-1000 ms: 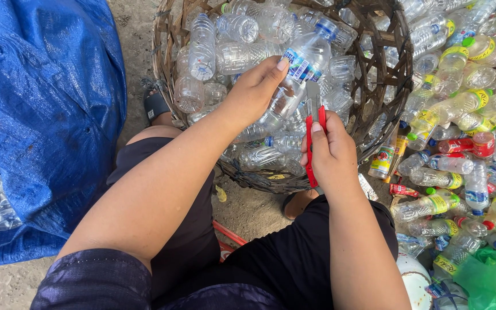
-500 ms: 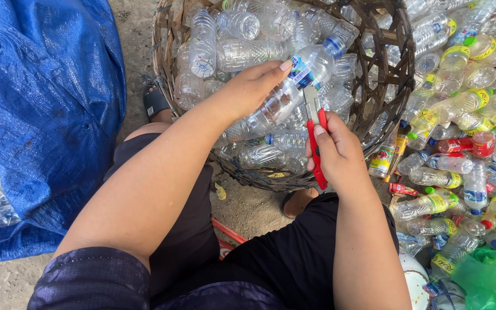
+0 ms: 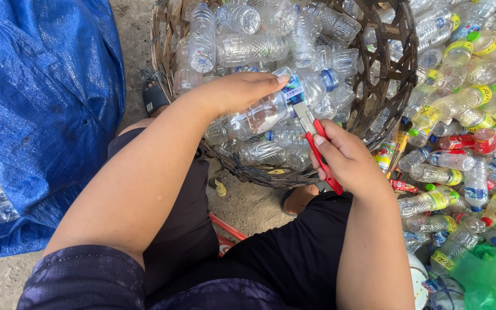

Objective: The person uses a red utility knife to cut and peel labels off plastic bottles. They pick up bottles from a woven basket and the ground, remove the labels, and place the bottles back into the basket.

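Gripping bottle (image 3: 271, 109), left fingers (image 3: 259, 86); right hand (image 3: 345, 161) clasps cutter (image 3: 317, 146).

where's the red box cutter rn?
Head view, right of centre: red box cutter in the right hand, blade against the clear bottle, above the woven basket's near rim.

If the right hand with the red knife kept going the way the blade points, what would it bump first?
The right hand aims the red utility knife up and left, so it would probably meet the clear plastic bottle held by the left hand first. The blade tip already looks to be at the bottle's label.
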